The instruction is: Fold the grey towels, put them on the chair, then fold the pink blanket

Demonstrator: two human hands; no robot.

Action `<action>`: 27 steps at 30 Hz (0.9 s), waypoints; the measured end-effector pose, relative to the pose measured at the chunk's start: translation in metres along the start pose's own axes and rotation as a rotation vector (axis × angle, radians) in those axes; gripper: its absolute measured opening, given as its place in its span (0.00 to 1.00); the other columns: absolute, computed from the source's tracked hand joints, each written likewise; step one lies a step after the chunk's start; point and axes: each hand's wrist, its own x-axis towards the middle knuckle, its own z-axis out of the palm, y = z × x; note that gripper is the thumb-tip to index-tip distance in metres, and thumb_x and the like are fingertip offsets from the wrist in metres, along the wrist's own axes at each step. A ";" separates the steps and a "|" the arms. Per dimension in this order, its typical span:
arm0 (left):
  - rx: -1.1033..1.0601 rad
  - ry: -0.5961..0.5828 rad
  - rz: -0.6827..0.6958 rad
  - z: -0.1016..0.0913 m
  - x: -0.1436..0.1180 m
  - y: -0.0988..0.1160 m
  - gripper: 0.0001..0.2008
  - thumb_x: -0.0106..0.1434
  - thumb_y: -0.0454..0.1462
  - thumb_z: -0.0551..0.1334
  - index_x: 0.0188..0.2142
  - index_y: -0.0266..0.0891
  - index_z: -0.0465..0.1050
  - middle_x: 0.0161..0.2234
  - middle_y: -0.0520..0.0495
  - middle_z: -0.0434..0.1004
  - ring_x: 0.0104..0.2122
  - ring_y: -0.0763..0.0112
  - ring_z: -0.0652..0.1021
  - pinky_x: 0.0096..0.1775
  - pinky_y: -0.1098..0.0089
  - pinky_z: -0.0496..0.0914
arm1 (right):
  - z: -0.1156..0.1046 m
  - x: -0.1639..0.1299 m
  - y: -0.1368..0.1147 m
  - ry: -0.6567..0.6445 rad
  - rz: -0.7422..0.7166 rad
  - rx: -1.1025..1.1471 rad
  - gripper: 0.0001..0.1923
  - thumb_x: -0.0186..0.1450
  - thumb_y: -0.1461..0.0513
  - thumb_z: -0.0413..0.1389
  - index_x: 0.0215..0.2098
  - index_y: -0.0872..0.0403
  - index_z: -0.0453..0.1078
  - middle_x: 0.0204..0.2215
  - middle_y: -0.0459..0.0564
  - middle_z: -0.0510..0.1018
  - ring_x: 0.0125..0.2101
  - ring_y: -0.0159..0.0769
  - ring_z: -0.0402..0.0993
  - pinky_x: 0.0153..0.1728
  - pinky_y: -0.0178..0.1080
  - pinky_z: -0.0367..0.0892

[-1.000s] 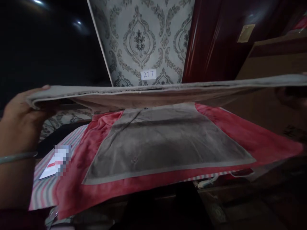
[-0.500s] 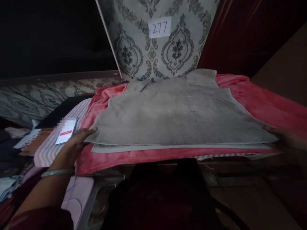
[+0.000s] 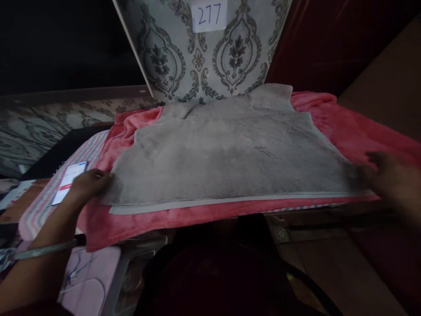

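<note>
A grey towel lies folded in half on a pink blanket spread over a table. My left hand rests at the towel's near left corner, fingers bent onto the edge. My right hand sits at the near right corner, fingers spread and blurred, touching the towel's edge. A bangle circles my left wrist. Whether either hand still pinches the cloth is unclear in the dim light.
A phone with a lit screen lies on a striped cloth left of the blanket. A patterned wall panel with a "277" label stands behind. Dark red wood is at the back right. A pale pink object sits below left.
The towel's raised half came down over its lower half, folding it. Both hands dropped to the near corners, and the view tilted downward.
</note>
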 end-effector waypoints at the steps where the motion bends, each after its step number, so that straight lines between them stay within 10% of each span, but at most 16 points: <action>1: 0.091 0.099 0.035 0.002 0.001 0.011 0.19 0.61 0.50 0.61 0.39 0.37 0.75 0.33 0.44 0.81 0.37 0.55 0.80 0.41 0.57 0.75 | 0.004 -0.004 -0.020 0.022 -0.081 -0.033 0.25 0.64 0.44 0.51 0.47 0.52 0.75 0.46 0.69 0.79 0.49 0.61 0.73 0.47 0.63 0.67; 4: 0.058 0.237 0.497 0.026 -0.011 0.069 0.22 0.65 0.46 0.55 0.52 0.35 0.72 0.50 0.38 0.79 0.47 0.57 0.79 0.51 0.55 0.73 | 0.024 -0.022 -0.109 -0.113 -0.516 0.230 0.25 0.70 0.51 0.48 0.61 0.52 0.67 0.60 0.62 0.72 0.60 0.51 0.66 0.61 0.56 0.60; 7: 0.034 -0.061 1.159 0.071 -0.036 0.141 0.21 0.69 0.45 0.52 0.52 0.37 0.74 0.56 0.39 0.76 0.58 0.59 0.73 0.61 0.56 0.65 | 0.053 -0.036 -0.198 -0.316 -0.863 0.373 0.23 0.72 0.57 0.45 0.63 0.50 0.67 0.64 0.56 0.67 0.62 0.47 0.64 0.62 0.54 0.61; 9: 0.115 -0.185 1.341 0.102 -0.046 0.176 0.23 0.71 0.47 0.51 0.59 0.41 0.71 0.64 0.41 0.69 0.64 0.58 0.67 0.65 0.54 0.59 | 0.074 -0.035 -0.233 -0.400 -0.982 0.354 0.24 0.72 0.58 0.46 0.64 0.51 0.66 0.64 0.57 0.67 0.62 0.47 0.63 0.62 0.54 0.60; 13: 0.322 -0.216 1.275 0.138 -0.034 0.188 0.29 0.72 0.49 0.51 0.69 0.45 0.57 0.72 0.43 0.54 0.71 0.53 0.53 0.68 0.42 0.45 | 0.106 -0.009 -0.236 -0.453 -0.967 0.137 0.27 0.74 0.54 0.45 0.69 0.50 0.60 0.68 0.55 0.63 0.67 0.51 0.56 0.64 0.59 0.55; 19: 0.402 0.003 0.880 0.124 0.000 0.167 0.31 0.72 0.50 0.50 0.71 0.42 0.55 0.73 0.38 0.48 0.71 0.44 0.52 0.66 0.38 0.48 | 0.103 0.012 -0.216 -0.414 -0.809 -0.059 0.30 0.74 0.50 0.44 0.72 0.48 0.56 0.72 0.56 0.54 0.70 0.58 0.48 0.63 0.64 0.54; 27: 0.388 -0.169 1.039 0.133 0.016 0.227 0.31 0.73 0.49 0.49 0.72 0.46 0.52 0.73 0.43 0.48 0.71 0.52 0.53 0.67 0.41 0.49 | 0.125 0.021 -0.272 -0.466 -0.936 0.035 0.30 0.75 0.50 0.44 0.73 0.45 0.53 0.72 0.54 0.52 0.71 0.51 0.46 0.65 0.63 0.50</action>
